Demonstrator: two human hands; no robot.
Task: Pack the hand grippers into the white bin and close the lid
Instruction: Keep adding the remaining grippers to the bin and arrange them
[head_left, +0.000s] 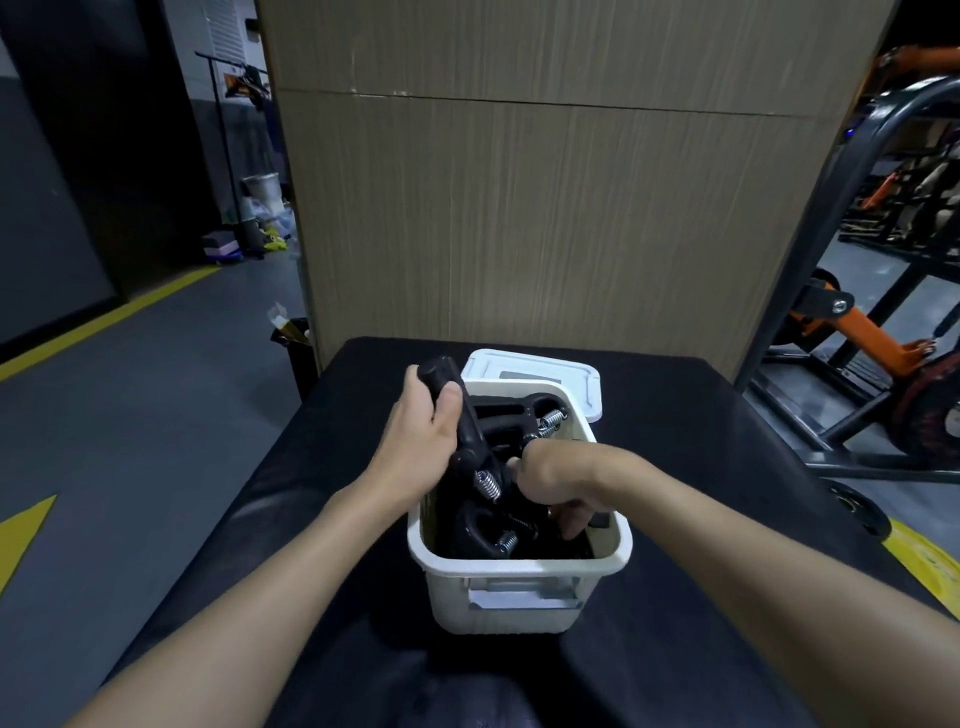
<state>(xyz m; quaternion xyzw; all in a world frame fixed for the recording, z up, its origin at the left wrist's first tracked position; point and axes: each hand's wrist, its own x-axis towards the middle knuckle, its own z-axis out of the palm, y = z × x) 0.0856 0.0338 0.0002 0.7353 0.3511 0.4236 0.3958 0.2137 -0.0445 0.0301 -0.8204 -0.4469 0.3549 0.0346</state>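
Several grippers (480, 525) are already down in the bin (519, 564), black handles and shiny springs all tangled up, so I'd say most of the packing is done. Right hand (561, 478) is reaching into the bin's right side with fingers curled downward among them. Honestly can't tell if it's holding one or just shoving stuff aside to make room.

Left hand (421, 431) sits at the bin's far-left corner, fingers and thumb wrapped tight around the handle of one more gripper (470, 431). That one is tilted, top end sticking up above the rim, lower end poking into the pile. Looks like it's about halfway in and needs wiggling to sit flat.

Lid (530, 366) is off, lying just behind the bin and touching its far edge. So what's left, as far as I can judge: seat this gripper, get everything below the rim, then put the lid on. No loose grippers visible outside the bin.

Bin stands on a black padded bench (337, 467). Right behind the bin's bench is a big brown panel (545, 208). Left of the bin there's grey floor (130, 415) with a yellow stripe (104, 317), and far right some orange-and-black gym machine (872, 332).
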